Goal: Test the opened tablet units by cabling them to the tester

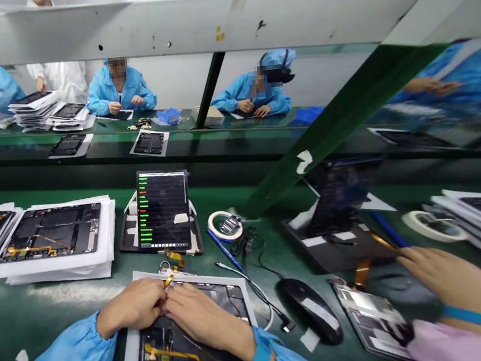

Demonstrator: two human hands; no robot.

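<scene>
My left hand [135, 304] and my right hand [202, 314] meet over the upper left of an opened tablet [184, 350]. The tablet lies on a white sheet [131, 350], its dark inside and orange flex strips showing. An orange ribbon cable [171, 277] runs down into my left fingertips, which are pinched together. My right fingers are bent and pressed against the same spot; what lies under them is hidden. Behind the tablet, the cable leads towards an upright lit screen [162, 210] with green and red lines of text.
Opened tablets on paper [113, 227] are stacked at left. Right of my work lie a tape roll [211, 224], a blue pen [226, 251], cables and a black mouse [312, 310]. A neighbour's hand [449, 274] with pink sleeve works at right. A green slanting post [290, 164] rises behind.
</scene>
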